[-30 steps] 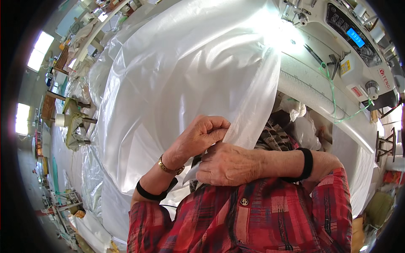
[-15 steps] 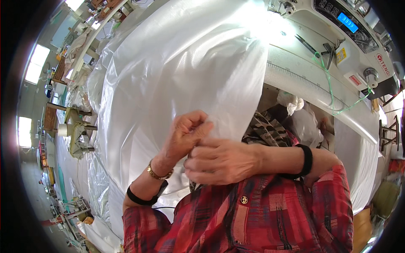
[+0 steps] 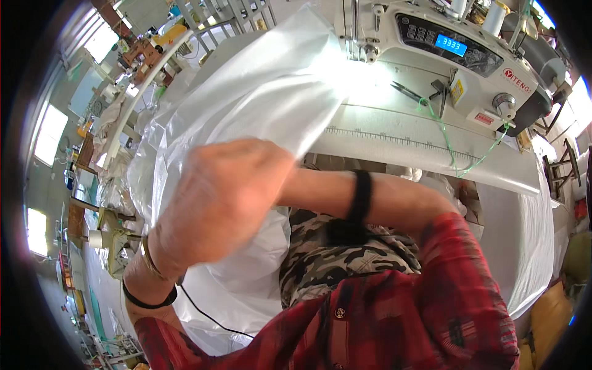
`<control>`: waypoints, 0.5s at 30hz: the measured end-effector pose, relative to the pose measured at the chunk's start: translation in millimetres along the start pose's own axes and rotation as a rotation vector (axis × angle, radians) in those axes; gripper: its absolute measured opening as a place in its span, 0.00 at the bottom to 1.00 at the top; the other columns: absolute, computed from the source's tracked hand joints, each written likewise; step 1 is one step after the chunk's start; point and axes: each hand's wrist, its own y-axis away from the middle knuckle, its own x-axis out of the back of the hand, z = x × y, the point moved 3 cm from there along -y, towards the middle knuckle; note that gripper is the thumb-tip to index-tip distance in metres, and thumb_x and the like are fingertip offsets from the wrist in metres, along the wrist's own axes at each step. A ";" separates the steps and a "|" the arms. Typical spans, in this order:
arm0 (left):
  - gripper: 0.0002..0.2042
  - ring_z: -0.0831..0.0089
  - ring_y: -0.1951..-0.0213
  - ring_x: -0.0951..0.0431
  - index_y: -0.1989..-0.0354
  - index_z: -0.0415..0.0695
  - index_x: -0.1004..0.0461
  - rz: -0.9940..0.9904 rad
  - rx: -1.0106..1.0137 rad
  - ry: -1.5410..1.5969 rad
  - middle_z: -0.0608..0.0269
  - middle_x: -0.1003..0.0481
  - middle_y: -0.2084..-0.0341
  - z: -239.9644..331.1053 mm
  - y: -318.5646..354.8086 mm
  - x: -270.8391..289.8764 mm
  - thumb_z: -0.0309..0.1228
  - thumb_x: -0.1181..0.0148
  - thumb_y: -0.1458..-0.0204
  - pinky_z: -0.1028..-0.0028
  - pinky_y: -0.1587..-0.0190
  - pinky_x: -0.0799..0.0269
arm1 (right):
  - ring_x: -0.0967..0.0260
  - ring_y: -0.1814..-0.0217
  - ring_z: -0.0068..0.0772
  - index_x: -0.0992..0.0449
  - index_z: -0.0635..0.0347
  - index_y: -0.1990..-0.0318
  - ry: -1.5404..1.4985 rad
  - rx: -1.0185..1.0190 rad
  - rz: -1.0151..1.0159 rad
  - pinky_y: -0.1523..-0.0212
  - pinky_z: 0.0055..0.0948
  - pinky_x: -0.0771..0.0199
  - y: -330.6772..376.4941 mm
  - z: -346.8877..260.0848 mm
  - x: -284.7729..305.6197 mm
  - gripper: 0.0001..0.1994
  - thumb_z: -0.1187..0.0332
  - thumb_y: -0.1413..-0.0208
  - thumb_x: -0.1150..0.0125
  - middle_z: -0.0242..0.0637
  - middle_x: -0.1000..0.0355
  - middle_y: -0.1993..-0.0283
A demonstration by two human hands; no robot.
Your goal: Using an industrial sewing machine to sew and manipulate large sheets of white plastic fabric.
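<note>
Sewing workshop, white work table (image 3: pixel 407 145) with a white industrial sewing machine (image 3: pixel 456 49) at the far right. Big translucent white plastic sheet (image 3: pixel 246 105) drapes off the table's left toward the person. Left hand (image 3: pixel 219 197) is raised close, blurred (can't tell its grip). Right hand is hidden behind it; only the right forearm with a black wristband (image 3: pixel 361 197) shows.

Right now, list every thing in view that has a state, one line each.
Left hand: raised, blurred, at the white fabric's edge; grip unclear.
Right hand: hidden behind the left hand.
White fabric: lifted, draped from the sewing table.
Sewing machine: powered, blue display lit.
Black wristband: on the right forearm.
Gold bracelet: on the left wrist.
</note>
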 end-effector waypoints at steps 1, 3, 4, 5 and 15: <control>0.04 0.69 0.76 0.26 0.74 0.40 0.31 0.004 -0.008 -0.008 0.59 0.31 0.80 6.9 -6.8 0.6 0.24 0.42 0.55 0.68 0.74 0.32 | 0.32 0.43 0.37 0.30 0.67 0.46 0.038 -0.009 -0.008 0.45 0.36 0.31 35.6 1.1 44.0 0.18 0.72 0.44 0.40 0.47 0.29 0.46; 0.04 0.64 0.75 0.26 0.70 0.39 0.31 -0.326 -0.121 -0.078 0.57 0.32 0.79 31.6 -8.7 -8.4 0.22 0.44 0.55 0.66 0.73 0.30 | 0.32 0.43 0.36 0.30 0.66 0.46 0.097 -0.031 -0.023 0.45 0.36 0.31 4.6 -0.1 45.0 0.18 0.72 0.44 0.40 0.46 0.29 0.46; 0.04 0.64 0.75 0.27 0.71 0.40 0.32 -0.328 -0.095 -0.083 0.58 0.33 0.79 33.2 4.7 -15.0 0.23 0.45 0.55 0.67 0.73 0.30 | 0.32 0.43 0.36 0.30 0.66 0.46 0.130 -0.045 -0.044 0.44 0.36 0.31 21.2 8.3 38.6 0.18 0.72 0.44 0.40 0.46 0.29 0.46; 0.04 0.65 0.75 0.27 0.72 0.41 0.33 -0.331 -0.079 -0.084 0.59 0.34 0.80 34.7 17.1 -27.6 0.24 0.46 0.55 0.68 0.74 0.30 | 0.32 0.43 0.36 0.29 0.66 0.46 0.163 -0.059 -0.056 0.44 0.36 0.31 25.7 14.5 27.6 0.18 0.72 0.44 0.40 0.46 0.29 0.46; 0.11 0.66 0.72 0.25 0.61 0.36 0.27 -0.200 0.183 0.071 0.60 0.29 0.76 28.5 105.1 -122.5 0.25 0.44 0.55 0.69 0.72 0.28 | 0.31 0.44 0.36 0.28 0.63 0.47 0.509 -0.330 -0.233 0.44 0.36 0.31 81.0 91.1 32.3 0.17 0.70 0.44 0.40 0.43 0.28 0.46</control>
